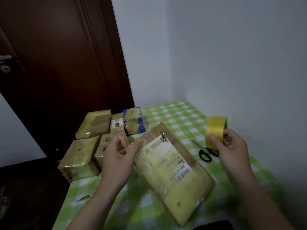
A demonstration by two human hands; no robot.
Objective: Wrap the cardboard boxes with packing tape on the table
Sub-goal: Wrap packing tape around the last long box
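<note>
Head view shows the right hand (230, 143) gripping a yellow tape roll (216, 131), with scissors (205, 152) just below it. Left hand (119, 151) pinches the flat box (171, 170) beside it on the tabletop (182, 117).

**A Dim Corner by a Dark Door**

A dark brown wooden door (54, 72) with a metal handle (5, 58) stood at left. Plain pale walls (232, 55) met in a corner. The table (181, 113) wore a green-and-white checked cloth. Light was low.
</note>
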